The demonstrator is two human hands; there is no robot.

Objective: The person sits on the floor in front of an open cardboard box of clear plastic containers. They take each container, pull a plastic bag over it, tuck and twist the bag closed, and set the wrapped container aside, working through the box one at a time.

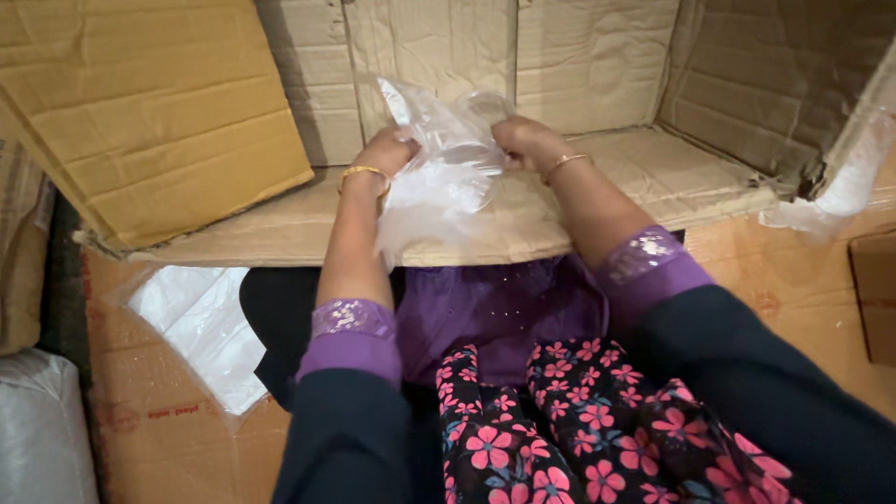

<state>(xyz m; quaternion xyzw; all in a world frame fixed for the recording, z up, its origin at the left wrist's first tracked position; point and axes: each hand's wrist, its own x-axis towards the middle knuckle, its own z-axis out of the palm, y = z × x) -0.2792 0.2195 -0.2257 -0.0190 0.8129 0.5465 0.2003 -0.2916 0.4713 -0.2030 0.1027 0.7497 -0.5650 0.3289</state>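
Note:
A clear crinkled plastic bag (446,163) is held up between both hands above a cardboard box flap (653,177). My left hand (385,151) grips its left side, fingers closed on the plastic; a gold bangle sits on that wrist. My right hand (525,142) pinches the bag's right upper edge, also with a thin gold bangle. Below the hands, on my lap, lies a purple garment (499,308) with small sparkles. Both arms wear dark sleeves with purple cuffs.
A large open cardboard box (579,65) fills the far side, its left flap (159,112) raised. More plastic (201,327) lies in a box at lower left, and a strip of plastic (845,187) hangs at right. A white sack (42,429) sits far left. Black floral fabric (560,420) covers my legs.

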